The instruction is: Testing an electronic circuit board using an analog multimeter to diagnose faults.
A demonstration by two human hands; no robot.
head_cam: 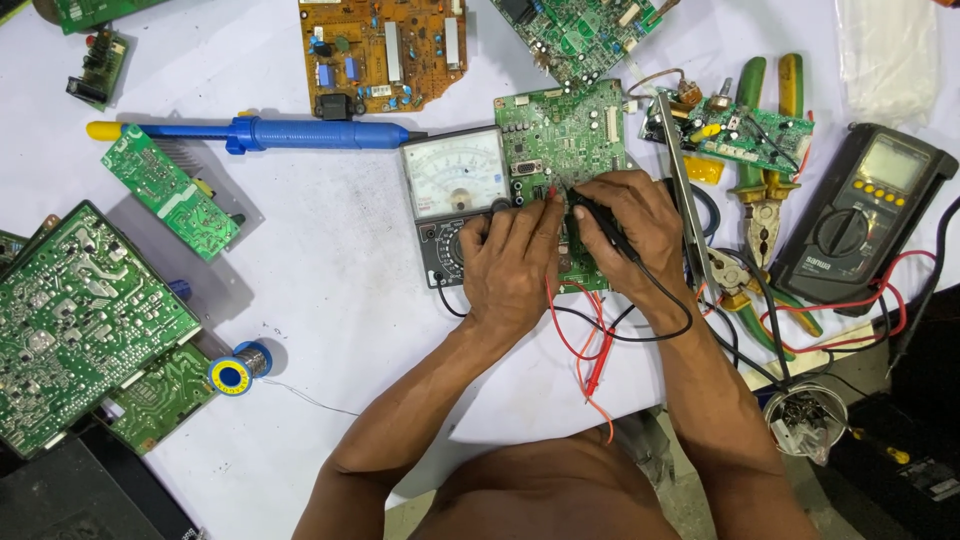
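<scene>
A green circuit board lies on the white table in front of me, next to an analog meter with a white dial. My left hand pinches a red test probe whose tip touches the board's lower edge. In my right hand a black test probe points at the same part of the board. Red and black leads trail from both hands toward me across the table.
A blue desoldering pump lies left of the meter. Several other circuit boards surround the area, including an orange one. Green-handled pliers and a dark digital multimeter sit at right. A solder spool is at lower left.
</scene>
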